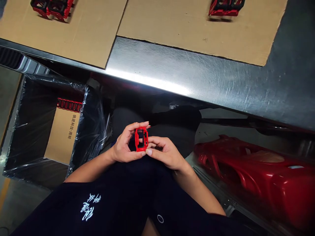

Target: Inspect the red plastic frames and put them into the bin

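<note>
Above my lap, a small red and black rectangular frame [136, 146] with an open middle is held between both hands. My left hand [123, 146] grips it from the left, fingers at its top edge and thumb at its lower edge. My right hand [163, 152] pinches the lower right side with thumb and fingers. Similar red and black frames [55, 9] stand in a group on the cardboard at the upper left. Another group of these frames [225, 8] is on the cardboard at the upper right.
Ahead is a metal table [157, 73] partly covered by cardboard sheets [197, 32]. On my left stands a box lined with dark plastic [31, 121], holding a cardboard piece [62, 134] and a row of red frames [69, 105]. Large glossy red moulded parts [265, 177] lie at my right, below the table edge.
</note>
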The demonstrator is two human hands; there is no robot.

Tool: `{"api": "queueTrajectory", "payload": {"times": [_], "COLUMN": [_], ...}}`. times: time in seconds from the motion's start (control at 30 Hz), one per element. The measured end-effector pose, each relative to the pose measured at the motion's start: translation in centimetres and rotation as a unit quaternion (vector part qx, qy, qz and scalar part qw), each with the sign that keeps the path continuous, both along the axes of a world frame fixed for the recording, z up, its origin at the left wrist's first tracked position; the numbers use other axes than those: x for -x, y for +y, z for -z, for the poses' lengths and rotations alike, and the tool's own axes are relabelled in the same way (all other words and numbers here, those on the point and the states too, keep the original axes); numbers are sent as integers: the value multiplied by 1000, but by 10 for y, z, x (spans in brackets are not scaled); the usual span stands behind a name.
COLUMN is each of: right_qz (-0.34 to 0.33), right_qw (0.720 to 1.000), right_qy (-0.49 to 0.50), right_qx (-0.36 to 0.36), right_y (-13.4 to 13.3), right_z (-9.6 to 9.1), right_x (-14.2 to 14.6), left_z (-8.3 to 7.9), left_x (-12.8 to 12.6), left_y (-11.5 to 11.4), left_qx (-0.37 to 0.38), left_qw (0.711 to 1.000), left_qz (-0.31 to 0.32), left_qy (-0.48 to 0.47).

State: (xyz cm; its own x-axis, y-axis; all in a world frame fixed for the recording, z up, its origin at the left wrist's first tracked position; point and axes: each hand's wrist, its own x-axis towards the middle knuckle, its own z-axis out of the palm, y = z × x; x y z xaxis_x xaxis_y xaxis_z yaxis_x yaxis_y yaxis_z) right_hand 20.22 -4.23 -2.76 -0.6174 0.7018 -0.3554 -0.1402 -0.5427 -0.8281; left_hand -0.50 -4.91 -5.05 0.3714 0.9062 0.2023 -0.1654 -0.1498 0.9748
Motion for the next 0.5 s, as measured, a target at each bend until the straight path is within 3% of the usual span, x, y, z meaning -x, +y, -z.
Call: {"api": "queueTrajectory", "payload": {"times": [0.5], "right_qz": [114], "right_qw": [991], "right_qy": [36], "right_qx": [67], "right_y": [-4], "right_z": [-2], "right_x": [18], "left_z": [2], "left_x": [-4], "left_y": [1], "left_qx": [-3], "left_qw": [1000], "left_qz": [-25], "left_qy": [3]}}
